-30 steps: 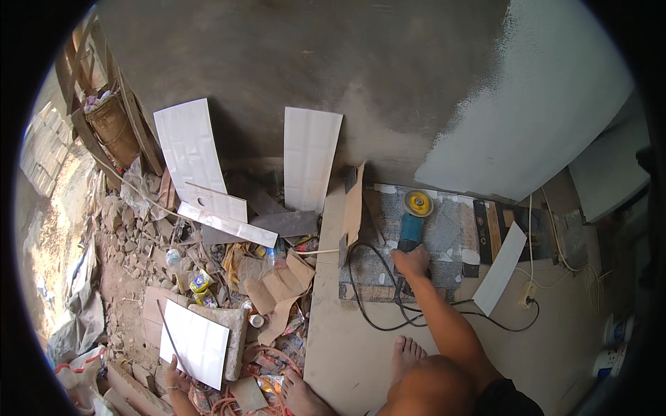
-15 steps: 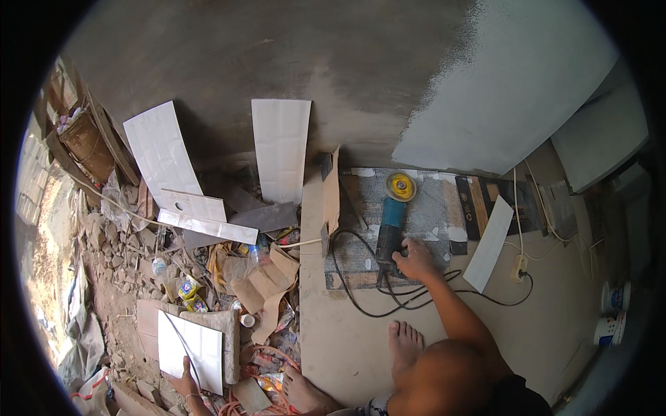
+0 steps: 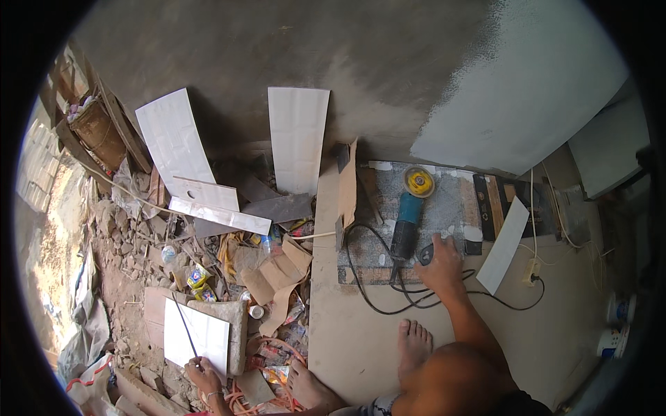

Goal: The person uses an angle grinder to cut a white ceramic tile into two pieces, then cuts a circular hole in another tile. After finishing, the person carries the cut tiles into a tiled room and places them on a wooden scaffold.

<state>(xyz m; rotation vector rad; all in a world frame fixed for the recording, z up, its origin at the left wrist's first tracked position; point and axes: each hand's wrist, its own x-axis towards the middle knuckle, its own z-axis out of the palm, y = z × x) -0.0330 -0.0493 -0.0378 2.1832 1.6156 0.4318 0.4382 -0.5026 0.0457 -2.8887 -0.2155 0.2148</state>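
Note:
My left hand (image 3: 203, 376) is closed round the lower end of a thin dark rod (image 3: 184, 326). The rod slants up across a white tile (image 3: 215, 340) lying on a stone-like block (image 3: 238, 329) at lower left. Over on the tiled floor, my right hand (image 3: 444, 265) grips a small dark rounded object (image 3: 424, 255), its kind unclear. Just left of that hand lies an angle grinder (image 3: 408, 222) with a teal and black body, its yellow-centred disc (image 3: 419, 182) pointing away from me.
Two tall white tiles (image 3: 298, 139) lean on the wall, with cut tile pieces (image 3: 220, 216) at left. Rubble (image 3: 125, 236) and torn cardboard (image 3: 277, 267) cover the left ground. A black cord (image 3: 361, 295) runs to a socket (image 3: 531, 270) beside a white strip (image 3: 503, 246).
My right hand has drawn back slightly from the grinder's rear end, with the dark object in it. My left hand and the rod have shifted over the tile. The view has moved a little.

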